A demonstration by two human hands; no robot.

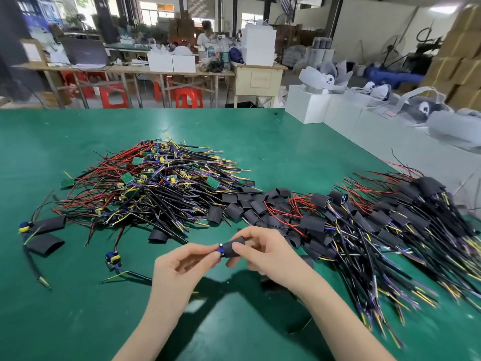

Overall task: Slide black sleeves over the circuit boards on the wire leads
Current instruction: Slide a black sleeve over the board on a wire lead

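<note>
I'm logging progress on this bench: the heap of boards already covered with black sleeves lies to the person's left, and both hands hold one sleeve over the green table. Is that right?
One detail is off. The head view shows the sleeved boards heaped on the person's right; the bare boards lie left. The left hand and right hand do hold one sleeve over the green table.

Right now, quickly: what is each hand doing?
Left hand: pinching the small blue-capped circuit board at its exposed end.
Right hand: gripping the black tubular sleeve around that board.

Black sleeve (232, 248) held above table, partly over circuit board (220, 249), blue end exposed
</note>
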